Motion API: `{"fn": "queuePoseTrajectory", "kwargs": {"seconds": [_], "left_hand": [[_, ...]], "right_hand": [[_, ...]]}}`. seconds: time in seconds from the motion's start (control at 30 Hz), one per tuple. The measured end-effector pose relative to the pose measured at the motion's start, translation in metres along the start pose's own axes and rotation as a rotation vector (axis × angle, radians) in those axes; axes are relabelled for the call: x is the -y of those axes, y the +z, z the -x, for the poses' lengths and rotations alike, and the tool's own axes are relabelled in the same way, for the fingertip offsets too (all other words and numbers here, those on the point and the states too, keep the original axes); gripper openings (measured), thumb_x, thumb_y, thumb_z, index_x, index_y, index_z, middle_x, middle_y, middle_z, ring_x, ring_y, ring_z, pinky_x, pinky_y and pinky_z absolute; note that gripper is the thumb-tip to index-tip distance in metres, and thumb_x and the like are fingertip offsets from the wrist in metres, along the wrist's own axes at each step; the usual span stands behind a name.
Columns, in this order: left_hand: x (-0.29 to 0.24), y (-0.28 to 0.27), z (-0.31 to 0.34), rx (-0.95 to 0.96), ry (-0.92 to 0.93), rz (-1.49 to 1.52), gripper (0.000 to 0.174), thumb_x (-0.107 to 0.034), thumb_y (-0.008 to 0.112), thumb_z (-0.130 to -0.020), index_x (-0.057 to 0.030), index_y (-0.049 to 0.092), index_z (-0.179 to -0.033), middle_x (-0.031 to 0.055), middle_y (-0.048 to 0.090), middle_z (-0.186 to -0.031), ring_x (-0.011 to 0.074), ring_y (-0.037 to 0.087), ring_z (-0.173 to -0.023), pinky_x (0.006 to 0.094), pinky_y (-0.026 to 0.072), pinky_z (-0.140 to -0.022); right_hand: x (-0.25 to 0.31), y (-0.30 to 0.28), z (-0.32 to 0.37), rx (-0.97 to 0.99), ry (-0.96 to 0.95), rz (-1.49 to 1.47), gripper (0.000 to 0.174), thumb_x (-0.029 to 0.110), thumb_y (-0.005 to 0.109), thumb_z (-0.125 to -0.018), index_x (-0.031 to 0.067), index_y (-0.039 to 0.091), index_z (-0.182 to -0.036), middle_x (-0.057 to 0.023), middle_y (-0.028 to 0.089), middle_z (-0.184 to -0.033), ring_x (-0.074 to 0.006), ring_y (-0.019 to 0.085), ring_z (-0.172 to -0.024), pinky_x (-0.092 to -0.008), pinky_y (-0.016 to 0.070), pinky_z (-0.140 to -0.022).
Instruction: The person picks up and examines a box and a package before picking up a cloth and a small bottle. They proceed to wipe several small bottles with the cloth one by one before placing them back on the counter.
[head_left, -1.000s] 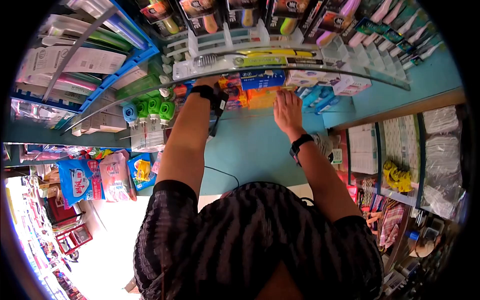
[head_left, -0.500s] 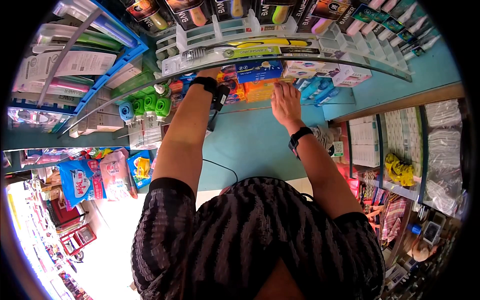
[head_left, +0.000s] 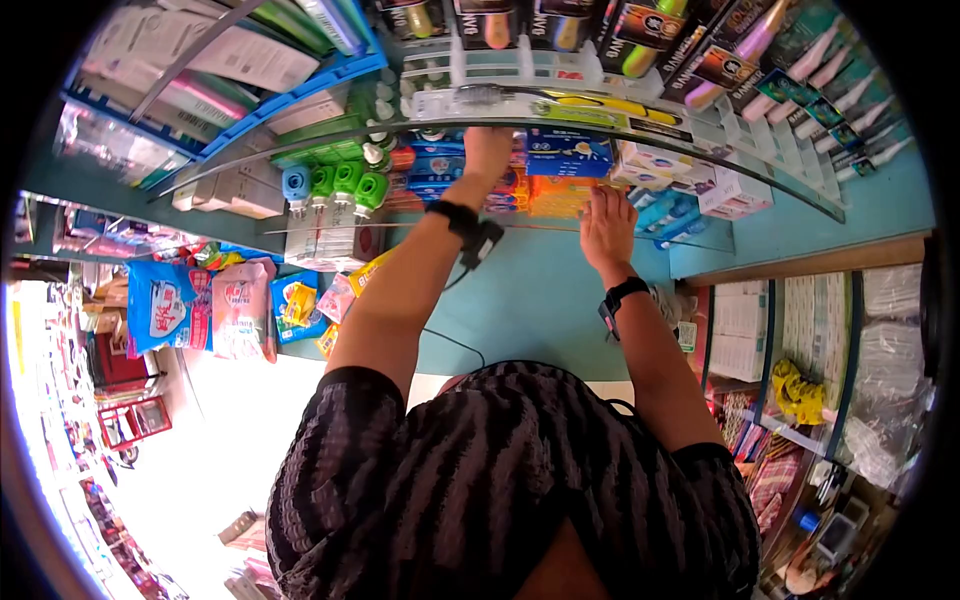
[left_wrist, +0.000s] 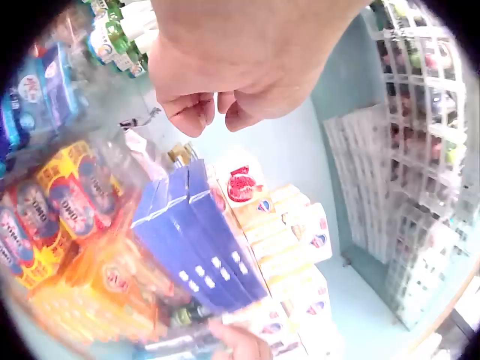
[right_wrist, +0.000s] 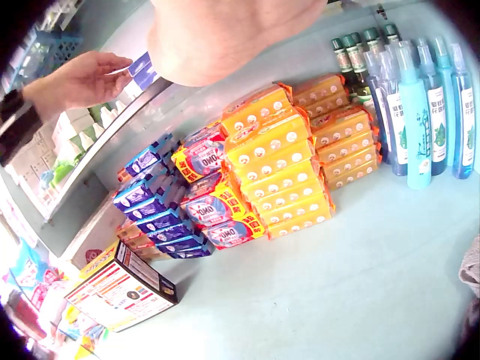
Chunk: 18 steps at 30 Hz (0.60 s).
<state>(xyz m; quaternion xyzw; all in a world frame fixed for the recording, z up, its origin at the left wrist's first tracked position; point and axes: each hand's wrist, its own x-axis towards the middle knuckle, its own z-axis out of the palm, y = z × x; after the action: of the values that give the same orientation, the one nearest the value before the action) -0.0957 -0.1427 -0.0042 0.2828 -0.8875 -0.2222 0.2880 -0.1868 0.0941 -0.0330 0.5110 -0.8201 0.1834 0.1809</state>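
In the head view my left hand (head_left: 487,155) reaches in under the glass shelf, over blue and red packs. The left wrist view shows its fingers bent downward with nothing between them, above a stack of blue boxes (left_wrist: 199,236). A corner of a blue box (right_wrist: 142,71) shows near its fingertips in the right wrist view. My right hand (head_left: 608,225) is at the front of the orange packs (head_left: 560,196), fingers pointing forward. Its fingertips appear beside the lower end of the blue boxes in the left wrist view.
OMO packs (right_wrist: 214,210) and dark blue packs (right_wrist: 157,214) are stacked left of the orange ones. Blue spray bottles (right_wrist: 416,127) stand to the right. A yellow-and-white box (right_wrist: 124,292) sits near the shelf's front. The curved glass edge (head_left: 640,132) crosses above my hands.
My left hand has drawn back toward me and turned rightward, so more of it shows below the glass. My right hand stays by the orange packs. The head view has swung left.
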Motion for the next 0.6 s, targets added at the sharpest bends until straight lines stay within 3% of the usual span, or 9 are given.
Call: {"fn": "queuePoseTrajectory", "kwargs": {"seconds": [0.03,0.13,0.23,0.27,0.37,0.47,0.6], "left_hand": [[-0.019,-0.017,0.019,0.012,-0.363,0.49,0.02,-0.013,0.057,-0.08,-0.0041,0.06,-0.098,0.0155,0.064,-0.092,0.0297,0.061,-0.091,0.038,0.0477,-0.076],[-0.009,-0.026,0.071,-0.076,-0.284,0.642,0.027,-0.009,0.06,-0.079,-0.0007,0.056,-0.104,0.013,0.063,-0.096,0.0318,0.061,-0.086,0.0367,0.0486,-0.072],[0.003,-0.056,0.11,-0.117,-0.136,0.312,0.026,-0.009,0.058,-0.078,-0.0026,0.055,-0.103,0.0159,0.061,-0.1,0.0326,0.058,-0.093,0.0371,0.0475,-0.079],[0.01,-0.065,0.119,-0.044,-0.147,0.19,0.035,-0.011,0.059,-0.078,-0.0048,0.051,-0.111,0.015,0.057,-0.111,0.0327,0.055,-0.102,0.0408,0.0444,-0.086],[0.023,-0.078,0.139,-0.056,-0.081,-0.028,0.043,-0.014,0.061,-0.078,-0.0029,0.049,-0.118,0.0186,0.053,-0.119,0.0338,0.05,-0.112,0.0418,0.0418,-0.091],[0.048,-0.068,0.163,0.085,-0.003,-0.309,0.052,-0.021,0.062,-0.079,-0.0021,0.045,-0.125,0.018,0.044,-0.132,0.0332,0.039,-0.125,0.0428,0.0314,-0.103],[0.044,-0.075,0.166,0.215,-0.058,-0.282,0.059,-0.026,0.061,-0.08,-0.0031,0.04,-0.13,0.0154,0.034,-0.141,0.0311,0.026,-0.134,0.042,0.0215,-0.109]], "right_hand": [[0.0,-0.001,0.0,-0.007,-0.003,0.004,0.033,0.018,0.053,-0.083,0.008,0.047,-0.114,-0.0087,0.046,-0.118,-0.0273,0.042,-0.112,-0.0433,0.0309,-0.093],[0.002,-0.001,0.001,-0.012,-0.002,0.015,0.033,0.017,0.052,-0.083,0.0085,0.048,-0.114,-0.0083,0.047,-0.119,-0.027,0.042,-0.112,-0.0431,0.031,-0.093],[0.005,-0.002,0.0,-0.003,0.005,0.03,0.032,0.017,0.051,-0.083,0.009,0.048,-0.113,-0.0075,0.047,-0.119,-0.0267,0.042,-0.111,-0.0426,0.0309,-0.093],[0.006,-0.003,0.0,-0.007,0.001,0.035,0.032,0.017,0.051,-0.083,0.009,0.048,-0.113,-0.0071,0.047,-0.12,-0.0265,0.042,-0.111,-0.0423,0.0309,-0.093],[0.006,-0.002,0.002,0.017,0.002,0.044,0.031,0.019,0.048,-0.087,0.0096,0.048,-0.116,-0.0063,0.047,-0.121,-0.0266,0.042,-0.111,-0.0421,0.0306,-0.095],[0.006,0.002,0.005,0.057,0.018,0.065,0.032,0.021,0.044,-0.092,0.0103,0.047,-0.122,-0.0062,0.046,-0.122,-0.0282,0.041,-0.114,-0.0425,0.0302,-0.097],[0.003,0.014,0.012,0.018,0.036,0.02,0.034,0.02,0.045,-0.093,0.0073,0.046,-0.124,-0.008,0.045,-0.126,-0.0315,0.039,-0.12,-0.0451,0.0327,-0.098]]}}
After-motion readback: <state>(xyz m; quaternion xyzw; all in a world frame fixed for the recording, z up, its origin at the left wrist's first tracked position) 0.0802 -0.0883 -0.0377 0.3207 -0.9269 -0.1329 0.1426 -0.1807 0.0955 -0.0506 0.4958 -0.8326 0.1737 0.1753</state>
